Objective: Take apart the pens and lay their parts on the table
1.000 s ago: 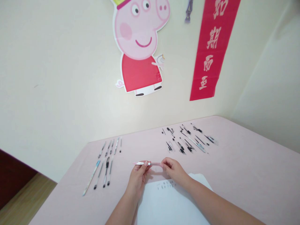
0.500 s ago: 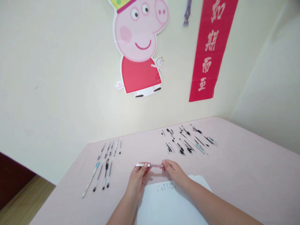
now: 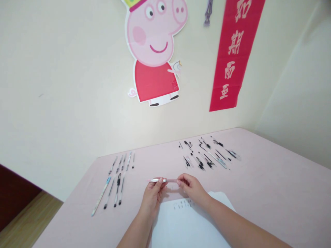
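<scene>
Grasping a slim pen (image 3: 169, 180) near its middle with the left hand (image 3: 152, 193), pinching its right end with the right hand (image 3: 190, 185). Looks silvery-white toward the pinkish left tip, translucent pink rightward. Held crosswise over the desk (image 3: 155, 155), well inside its left edge.

Pink-and-white pen (image 3: 170, 181) — pale pink tabletop (image 3: 271, 182), white paper (image 3: 188, 227) with dark marks — red banner (image 3: 238, 57)

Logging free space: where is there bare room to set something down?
Beyond the held pen, the pink table shows bare between the pen rows and the scattered pen parts; a wider patch lies right of the right forearm. It is crowded among the parts; the rows leave narrow gaps.
</scene>
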`<state>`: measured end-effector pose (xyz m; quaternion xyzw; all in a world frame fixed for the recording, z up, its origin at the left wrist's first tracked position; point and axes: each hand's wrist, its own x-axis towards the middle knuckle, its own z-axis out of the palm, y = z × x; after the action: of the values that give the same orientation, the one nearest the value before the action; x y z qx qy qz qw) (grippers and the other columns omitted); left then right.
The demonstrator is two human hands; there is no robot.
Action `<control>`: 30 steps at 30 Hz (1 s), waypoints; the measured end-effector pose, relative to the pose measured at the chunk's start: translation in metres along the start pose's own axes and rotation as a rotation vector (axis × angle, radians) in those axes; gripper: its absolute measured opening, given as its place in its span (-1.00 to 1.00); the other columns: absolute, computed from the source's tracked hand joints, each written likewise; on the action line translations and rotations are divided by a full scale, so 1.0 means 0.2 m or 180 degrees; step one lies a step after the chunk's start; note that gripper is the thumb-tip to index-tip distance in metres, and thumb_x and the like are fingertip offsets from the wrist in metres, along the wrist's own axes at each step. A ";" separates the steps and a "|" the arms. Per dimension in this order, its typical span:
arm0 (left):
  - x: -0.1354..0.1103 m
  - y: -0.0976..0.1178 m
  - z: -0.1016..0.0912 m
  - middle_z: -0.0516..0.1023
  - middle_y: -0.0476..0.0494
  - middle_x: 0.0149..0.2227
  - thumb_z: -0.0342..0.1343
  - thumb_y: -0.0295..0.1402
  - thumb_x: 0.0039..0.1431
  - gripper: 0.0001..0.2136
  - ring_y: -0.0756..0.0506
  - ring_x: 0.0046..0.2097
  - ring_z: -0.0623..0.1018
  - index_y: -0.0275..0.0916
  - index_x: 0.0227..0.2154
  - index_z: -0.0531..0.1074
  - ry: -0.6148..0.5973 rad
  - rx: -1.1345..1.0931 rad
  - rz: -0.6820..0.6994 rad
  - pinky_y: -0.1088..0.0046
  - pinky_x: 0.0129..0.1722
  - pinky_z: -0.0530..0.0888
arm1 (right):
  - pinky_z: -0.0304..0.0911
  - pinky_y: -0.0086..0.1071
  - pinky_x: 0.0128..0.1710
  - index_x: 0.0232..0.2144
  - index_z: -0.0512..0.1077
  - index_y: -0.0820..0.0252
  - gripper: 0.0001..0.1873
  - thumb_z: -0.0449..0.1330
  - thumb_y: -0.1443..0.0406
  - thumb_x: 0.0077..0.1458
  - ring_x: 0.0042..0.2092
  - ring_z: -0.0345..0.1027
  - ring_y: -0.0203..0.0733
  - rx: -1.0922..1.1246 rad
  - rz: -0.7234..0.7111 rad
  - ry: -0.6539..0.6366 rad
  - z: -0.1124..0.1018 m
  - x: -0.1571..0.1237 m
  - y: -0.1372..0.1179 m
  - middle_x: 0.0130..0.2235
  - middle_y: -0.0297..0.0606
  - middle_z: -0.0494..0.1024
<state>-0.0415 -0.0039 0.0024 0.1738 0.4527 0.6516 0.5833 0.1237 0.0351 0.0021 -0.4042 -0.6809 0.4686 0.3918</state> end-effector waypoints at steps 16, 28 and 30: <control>-0.01 0.00 0.01 0.55 -0.08 -0.41 0.20 -0.48 -0.03 -0.92 0.04 -0.38 0.55 -0.30 -0.43 0.42 0.0040 0.0114 0.0053 0.65 -0.46 0.49 | 0.08 -0.43 -0.41 -0.58 0.37 0.23 -0.55 -0.10 0.10 0.16 -0.45 0.22 -0.27 -0.0664 -0.0159 -0.0202 -0.01 0.01 0.06 -0.57 -0.33 0.35; 0.00 0.00 0.00 0.55 -0.06 -0.41 0.20 -0.47 -0.03 -0.92 0.03 -0.36 0.56 -0.30 -0.43 0.41 0.0013 0.0002 0.0042 0.64 -0.45 0.50 | 0.11 -0.43 -0.45 -0.42 0.40 0.21 -0.88 0.12 0.28 -0.05 -0.45 0.19 -0.29 -0.0290 -0.0133 0.0148 0.00 0.01 0.04 -0.49 -0.33 0.38; 0.01 -0.01 -0.01 0.55 -0.06 -0.40 0.19 -0.49 -0.02 -0.92 0.02 -0.35 0.57 -0.30 -0.43 0.41 0.0053 -0.0025 0.0043 0.65 -0.45 0.50 | 0.11 -0.43 -0.45 -0.42 0.40 0.21 -0.88 0.12 0.29 -0.07 -0.45 0.20 -0.29 -0.0251 -0.0115 0.0185 0.00 0.02 0.04 -0.49 -0.34 0.38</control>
<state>-0.0426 -0.0032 -0.0003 0.1691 0.4538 0.6587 0.5758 0.1242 0.0403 -0.0054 -0.4203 -0.6944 0.4222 0.4035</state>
